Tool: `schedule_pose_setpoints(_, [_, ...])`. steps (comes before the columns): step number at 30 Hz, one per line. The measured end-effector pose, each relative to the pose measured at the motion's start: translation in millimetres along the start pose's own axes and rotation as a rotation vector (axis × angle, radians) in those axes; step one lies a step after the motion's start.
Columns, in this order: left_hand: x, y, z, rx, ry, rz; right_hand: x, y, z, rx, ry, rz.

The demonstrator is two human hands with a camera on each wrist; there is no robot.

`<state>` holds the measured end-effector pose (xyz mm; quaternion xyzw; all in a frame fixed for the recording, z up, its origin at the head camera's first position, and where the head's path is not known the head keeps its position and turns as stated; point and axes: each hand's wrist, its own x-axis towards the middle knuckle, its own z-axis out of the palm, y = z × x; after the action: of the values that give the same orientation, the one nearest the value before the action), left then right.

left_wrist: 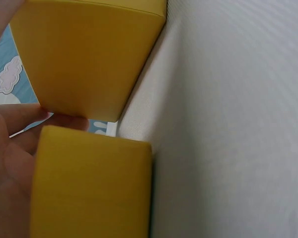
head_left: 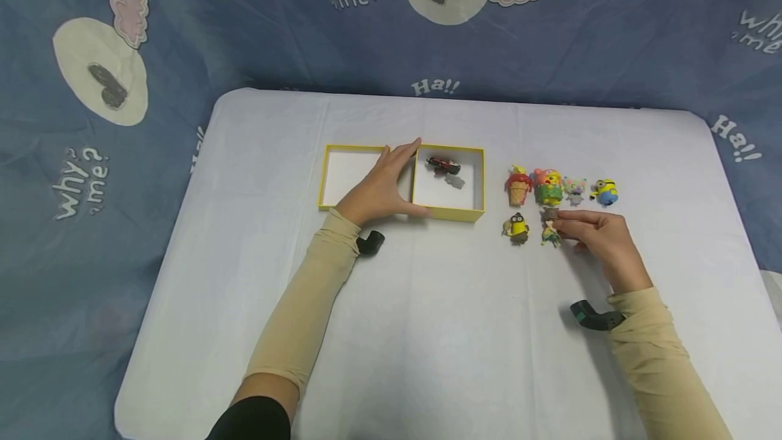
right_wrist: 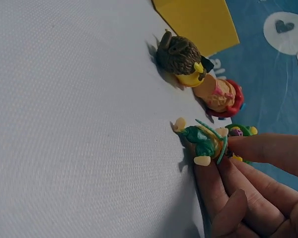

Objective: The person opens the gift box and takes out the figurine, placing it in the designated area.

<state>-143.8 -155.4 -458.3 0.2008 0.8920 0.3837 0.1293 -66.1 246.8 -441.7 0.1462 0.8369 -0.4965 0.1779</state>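
My left hand [head_left: 385, 185] grips the right-hand yellow box [head_left: 455, 213] across its left end, thumb on the front wall and fingers at the back. Inside that box lie a dark red-and-black toy [head_left: 443, 166] and a small grey piece [head_left: 455, 182]. On the right, my right hand [head_left: 601, 240] pinches a small figurine in green clothes [right_wrist: 198, 141] with a greyish-brown top. Its feet are close to the tabletop; whether they touch is hard to tell. Beside it stands a yellow figure with a brown back [right_wrist: 180, 54]. In the left wrist view the yellow walls partly hide my left fingers.
A second yellow tray [head_left: 322, 178] adjoins the gripped box on the left. Behind the right hand stand an ice-cream-cone figure [head_left: 519, 189], a yellow-and-green figure [head_left: 549, 187], a pale multicoloured figure [head_left: 575, 190] and a blue-and-yellow minion [head_left: 605, 192]. White cloth [head_left: 427, 331] covers the table.
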Motion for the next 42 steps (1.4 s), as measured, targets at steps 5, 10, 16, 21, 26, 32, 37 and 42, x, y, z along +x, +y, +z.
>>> schedule_pose_setpoints(5, [-0.7, -0.5, -0.1, 0.001, 0.005, 0.002, -1.4, -1.2, 0.5, -0.014, -0.008, -0.020])
schedule_pose_setpoints(10, [-1.1, -1.4, 0.2, 0.000, 0.005, 0.001, -2.4, -1.9, 0.6, -0.017, -0.015, -0.026])
schedule_pose_setpoints(16, [-1.9, 1.1, -0.4, -0.011, 0.006, -0.013, -3.2, -1.1, -0.3, -0.027, -0.015, -0.031])
schedule_pose_setpoints(21, [-1.8, 0.8, -0.3, -0.012, 0.007, -0.011, -6.6, -1.8, -1.1, -0.037, 0.010, -0.035])
schedule_pose_setpoints(26, [-1.0, 0.0, 0.4, -0.010, 0.009, -0.012, -13.4, -8.3, -4.9, -0.089, 0.059, -0.048])
schedule_pose_setpoints(32, [-0.5, 0.2, 0.0, 0.000, 0.000, -0.010, -17.1, -19.0, -8.4, -0.147, 0.149, -0.093])
schedule_pose_setpoints(37, [-0.6, 0.7, -0.4, 0.000, 0.000, -0.009, -20.3, -29.6, -6.7, -0.168, 0.189, -0.142])
schedule_pose_setpoints(42, [-0.2, 0.7, -0.4, 0.003, -0.001, -0.003, -21.9, -41.1, -1.8, -0.173, 0.199, -0.212])
